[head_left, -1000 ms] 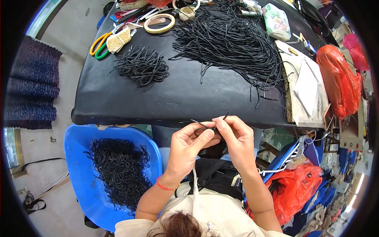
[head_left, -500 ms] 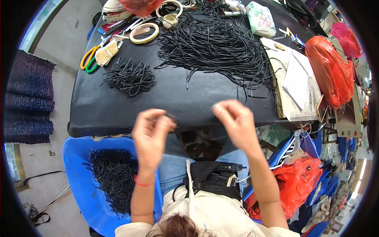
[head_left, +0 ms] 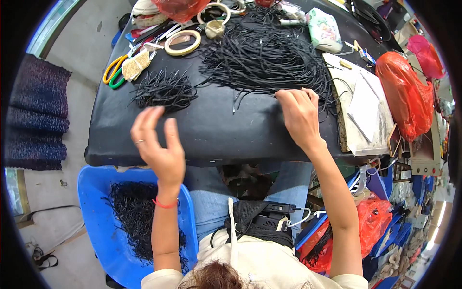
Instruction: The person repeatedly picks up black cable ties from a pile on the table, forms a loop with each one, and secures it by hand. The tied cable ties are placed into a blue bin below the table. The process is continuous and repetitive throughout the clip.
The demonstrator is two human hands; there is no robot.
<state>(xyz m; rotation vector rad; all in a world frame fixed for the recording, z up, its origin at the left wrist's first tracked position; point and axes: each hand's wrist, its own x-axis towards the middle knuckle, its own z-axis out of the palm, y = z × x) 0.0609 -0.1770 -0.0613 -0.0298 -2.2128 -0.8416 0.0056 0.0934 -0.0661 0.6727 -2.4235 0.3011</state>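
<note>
Many thin black cords lie in a large loose heap [head_left: 264,58] across the far middle of the black table. A smaller bundle of black cords [head_left: 166,90] sits to its left. My left hand [head_left: 161,154] is just below the small bundle, fingers apart, slightly smeared by motion, with nothing seen in it. At the near right edge of the large heap, my right hand [head_left: 301,118] has its fingers bent down and pressed together. Its fingertips are partly hidden, so what they pinch, if anything, does not show.
A blue tub [head_left: 91,212] with tangled black cords stands at my lower left. Scissors [head_left: 113,72] and a tape roll [head_left: 183,43] lie at the far left. A pale board [head_left: 344,120] and a red plastic bag [head_left: 404,96] are on the right.
My left hand has moved left and away from me to the small bundle, its fingers opening. My right hand has moved away from me to the large heap's edge.
</note>
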